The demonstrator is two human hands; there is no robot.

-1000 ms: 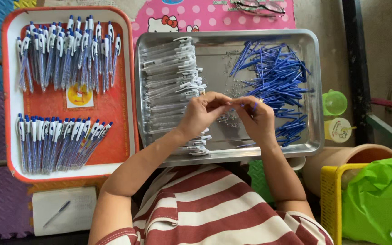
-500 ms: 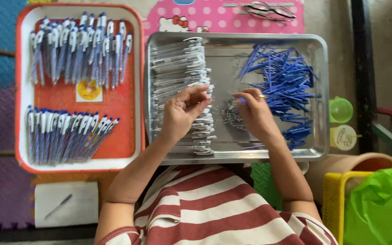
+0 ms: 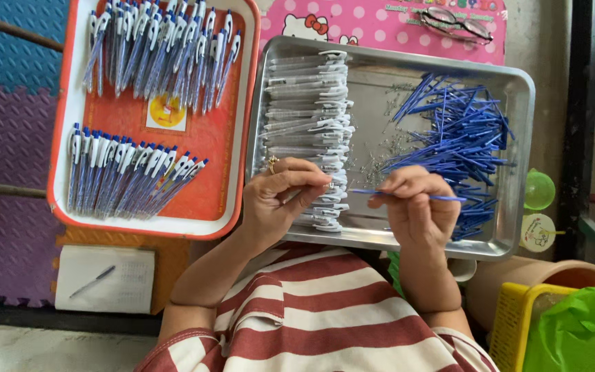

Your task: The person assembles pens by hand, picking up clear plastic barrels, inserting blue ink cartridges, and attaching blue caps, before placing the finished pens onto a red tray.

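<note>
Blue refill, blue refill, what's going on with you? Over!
Right hand pinches blue refill level. Left hand fingertips pinched at clear pen barrels. Both above steel tray; nothing between them.

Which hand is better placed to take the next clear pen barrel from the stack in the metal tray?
Left hand: it hovers right beside the barrel stack, while the right hand already holds a blue refill.

Blue refill (image 3: pixel 408 195): thin, straight, lying near-horizontal above the steel tray (image 3: pixel 518 158), pinched mid-length in the fingers of the right hand (image 3: pixel 414 207), both ends projecting free. Clear pen barrels (image 3: pixel 308 131): transparent bodies with white clips, stacked crosswise in one column along the tray's left side; left hand (image 3: pixel 280 200) hovers at the column's lower end, fingertips curled together. Loose blue refills (image 3: pixel 459 138): tangled heap on the tray's right half, pointing in mixed directions.
</note>
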